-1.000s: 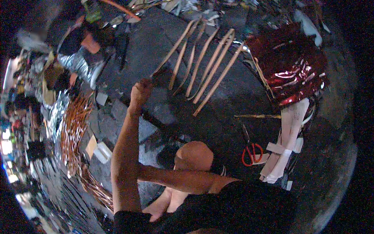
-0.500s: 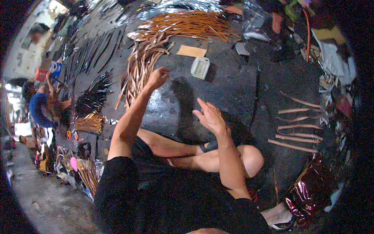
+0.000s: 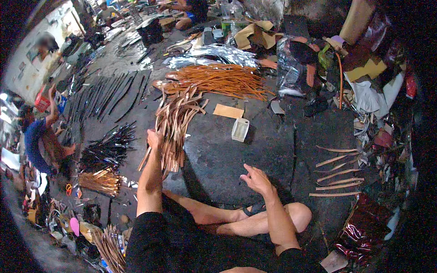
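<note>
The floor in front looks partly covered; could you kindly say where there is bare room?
One free patch lies between the brown strip pile, the white tray and the right hand; another between the tray and the row of flat strips. It is crowded beside the left hand and beyond, where orange strips lie.

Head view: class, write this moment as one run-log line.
left hand: at brown strip pile, left edge | right hand: empty, over dark surface | white container: beyond right hand
</note>
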`<state>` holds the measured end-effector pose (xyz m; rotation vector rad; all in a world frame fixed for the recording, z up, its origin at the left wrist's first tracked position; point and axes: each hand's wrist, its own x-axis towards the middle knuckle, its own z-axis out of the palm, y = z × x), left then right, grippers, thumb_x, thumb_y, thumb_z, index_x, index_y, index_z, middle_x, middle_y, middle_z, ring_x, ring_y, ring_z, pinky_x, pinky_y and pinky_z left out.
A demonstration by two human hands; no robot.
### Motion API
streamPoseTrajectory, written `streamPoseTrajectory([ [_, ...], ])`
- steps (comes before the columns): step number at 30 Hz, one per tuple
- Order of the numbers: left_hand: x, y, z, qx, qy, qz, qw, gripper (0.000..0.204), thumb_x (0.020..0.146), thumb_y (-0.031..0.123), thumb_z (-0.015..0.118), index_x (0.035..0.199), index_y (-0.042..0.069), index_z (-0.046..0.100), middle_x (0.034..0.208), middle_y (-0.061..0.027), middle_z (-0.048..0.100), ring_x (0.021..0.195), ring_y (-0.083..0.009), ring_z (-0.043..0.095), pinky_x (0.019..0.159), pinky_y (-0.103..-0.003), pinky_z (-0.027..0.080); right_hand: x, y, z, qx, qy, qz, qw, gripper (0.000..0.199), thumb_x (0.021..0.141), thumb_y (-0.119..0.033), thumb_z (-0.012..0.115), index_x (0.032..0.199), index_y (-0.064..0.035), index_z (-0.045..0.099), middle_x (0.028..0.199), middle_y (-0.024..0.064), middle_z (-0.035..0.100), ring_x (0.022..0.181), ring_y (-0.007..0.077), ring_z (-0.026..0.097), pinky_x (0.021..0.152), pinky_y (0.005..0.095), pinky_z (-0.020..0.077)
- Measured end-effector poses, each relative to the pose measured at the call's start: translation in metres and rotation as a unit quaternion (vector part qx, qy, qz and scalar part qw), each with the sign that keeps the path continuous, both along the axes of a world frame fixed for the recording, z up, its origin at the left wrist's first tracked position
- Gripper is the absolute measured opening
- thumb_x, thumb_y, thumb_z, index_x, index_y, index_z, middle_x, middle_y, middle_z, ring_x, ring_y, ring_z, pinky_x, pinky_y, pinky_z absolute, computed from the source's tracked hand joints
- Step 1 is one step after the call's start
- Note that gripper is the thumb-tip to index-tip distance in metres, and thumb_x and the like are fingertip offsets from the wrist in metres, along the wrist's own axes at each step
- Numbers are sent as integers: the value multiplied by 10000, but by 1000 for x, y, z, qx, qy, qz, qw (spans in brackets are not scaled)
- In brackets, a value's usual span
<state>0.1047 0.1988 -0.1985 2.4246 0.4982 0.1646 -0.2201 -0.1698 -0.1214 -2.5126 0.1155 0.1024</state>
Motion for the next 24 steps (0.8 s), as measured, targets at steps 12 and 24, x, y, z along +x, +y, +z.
streamPoseTrajectory([
  [12, -107, -19, 266, -64, 36, -554, 829, 236, 886, 253, 561, 908, 37, 654, 759, -76, 647, 699, -135, 600, 646, -305, 466, 52, 83, 120, 239, -205, 51, 948, 367, 903, -208, 546, 1227, -39, 515, 958, 101, 650, 885, 170, 624, 772, 306, 494],
  [24, -143, -42, 163, -154, 177, -622, 747, 153, 857, 121, 544, 925, 74, 672, 730, -15, 646, 708, -129, 596, 645, -297, 468, 58, 18, 95, 310, 104, 135, 935, 326, 896, -139, 511, 1215, -73, 526, 792, 9, 634, 601, 32, 489, 527, 191, 404],
])
